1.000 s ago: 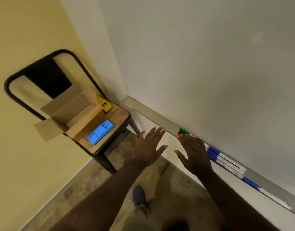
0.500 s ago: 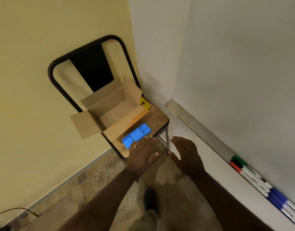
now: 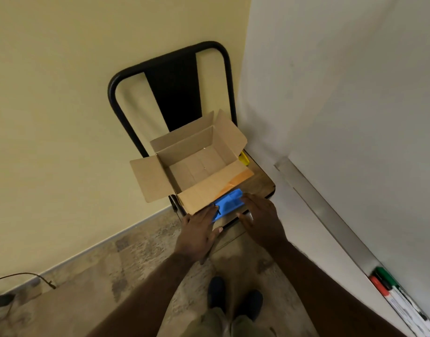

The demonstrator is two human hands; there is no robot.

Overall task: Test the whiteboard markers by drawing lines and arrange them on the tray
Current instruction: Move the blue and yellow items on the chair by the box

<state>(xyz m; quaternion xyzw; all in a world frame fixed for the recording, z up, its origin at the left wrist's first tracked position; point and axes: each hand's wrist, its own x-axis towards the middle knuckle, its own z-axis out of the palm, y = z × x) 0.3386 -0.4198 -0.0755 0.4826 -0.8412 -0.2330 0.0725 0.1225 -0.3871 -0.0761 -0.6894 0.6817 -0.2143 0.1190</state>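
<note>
2 hands close on a blue plastic tray (image 3: 229, 203) lying at the front edge of a chair seat (image 3: 262, 184), just in front of an open cardboard box (image 3: 197, 164). The left hand (image 3: 198, 233) lies flat with straight fingers touching the tray's near end; the right hand (image 3: 261, 218), fingers relaxed and loosely spread, flanks its other side, not visibly gripping. The moulded tray looks light, stiff and somewhat slick, best lifted by its 2 long edges. The box, flaps splayed, appears to hold nothing; a yellow object (image 3: 243, 158) peeks out behind it. Well to the right of the chair, several markers (image 3: 389, 285) with green, black and red caps lie on the whiteboard ledge (image 3: 330, 215).
</note>
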